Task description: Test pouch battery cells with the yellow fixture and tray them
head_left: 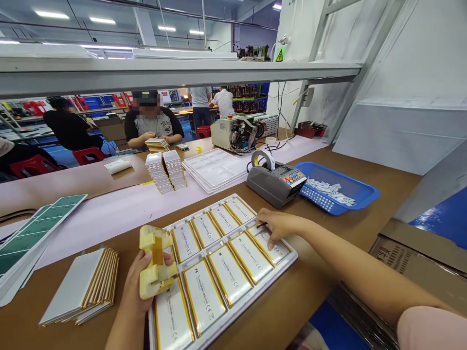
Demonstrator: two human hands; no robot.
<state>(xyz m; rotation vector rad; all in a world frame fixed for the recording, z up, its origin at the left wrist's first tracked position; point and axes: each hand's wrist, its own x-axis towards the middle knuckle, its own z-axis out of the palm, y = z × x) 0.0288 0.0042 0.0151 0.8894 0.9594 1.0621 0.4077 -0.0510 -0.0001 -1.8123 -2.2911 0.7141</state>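
A white tray lies tilted across the bench before me, holding two rows of flat white pouch battery cells with yellow taped edges. My left hand grips a pale yellow plastic block, notched and crossed by an amber strip, over the tray's left side. At the tray's right end, my right hand has its thumb and fingers on a battery cell in the near row. The fingertips there are partly hidden by the hand.
A stack of cells leans at left beside green-printed sheets. Beyond the tray stand more cell stacks, empty white trays, a tape dispenser and a blue basket of white slips. A co-worker sits opposite; a shelf beam crosses overhead.
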